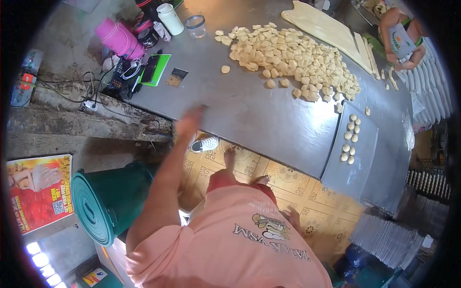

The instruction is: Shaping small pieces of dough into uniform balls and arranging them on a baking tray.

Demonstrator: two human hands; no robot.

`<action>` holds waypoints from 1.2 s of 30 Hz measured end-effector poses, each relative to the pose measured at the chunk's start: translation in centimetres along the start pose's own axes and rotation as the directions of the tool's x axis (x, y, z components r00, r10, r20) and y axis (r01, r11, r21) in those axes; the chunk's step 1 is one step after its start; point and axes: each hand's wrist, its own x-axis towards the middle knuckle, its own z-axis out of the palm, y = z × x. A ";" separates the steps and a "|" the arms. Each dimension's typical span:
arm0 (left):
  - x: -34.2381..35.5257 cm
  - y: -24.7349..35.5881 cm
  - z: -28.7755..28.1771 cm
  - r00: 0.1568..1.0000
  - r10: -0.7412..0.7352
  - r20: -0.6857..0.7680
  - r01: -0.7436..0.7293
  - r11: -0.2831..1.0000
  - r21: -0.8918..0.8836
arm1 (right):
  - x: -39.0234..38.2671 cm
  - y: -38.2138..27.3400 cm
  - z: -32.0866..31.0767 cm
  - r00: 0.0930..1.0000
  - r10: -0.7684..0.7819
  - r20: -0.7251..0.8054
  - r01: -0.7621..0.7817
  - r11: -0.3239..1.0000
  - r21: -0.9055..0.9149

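Note:
My left hand (191, 121) reaches forward at the near edge of the metal table (230, 108), smeared by motion, so its fingers cannot be made out. Low beside my pink shirt hangs my right hand (292, 216), partly hidden by the shirt; its visible fingers look loose and apart, with nothing seen in them. A large heap of cut dough pieces (293, 57) covers the table's far middle, with a few loose pieces in front. To the right, a metal tray (366, 144) carries two rows of round dough balls (347, 136). The dark smudge by my left fingertips is unclear.
A long dough sheet (326, 26) lies at the back right, where a co-worker's hands (403, 64) handle a dough strip. Pink container (117, 38), white tumbler (170, 19), clear jar (195, 26) and phone (151, 68) stand or lie at left. A green lidded bin (103, 204) is beside me.

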 end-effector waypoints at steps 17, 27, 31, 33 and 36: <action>-3.6 23.4 1.9 0.905 0.353 0.239 -0.256 0.899 -0.356 | 4.3 -4.2 0.0 0.991 -0.061 0.117 0.041 0.986 0.161; -6.5 3.8 -12.6 0.931 -0.225 0.287 0.341 0.817 -0.465 | 6.4 -8.2 5.6 0.982 -0.041 0.187 0.060 0.993 -0.098; -8.8 -13.1 -26.4 0.769 -0.298 -0.565 0.345 0.938 -0.027 | 13.0 -6.2 4.9 0.949 0.012 0.315 0.062 0.973 -0.222; -11.7 -19.9 -34.9 0.632 -0.242 -0.736 0.544 0.815 0.199 | 13.9 -7.0 4.8 0.944 -0.081 0.320 0.191 0.926 -0.327; -14.1 -25.0 -44.0 0.509 -0.391 -0.767 0.841 0.416 0.346 | 11.0 -11.5 4.6 0.959 -0.020 0.282 0.132 0.913 -0.385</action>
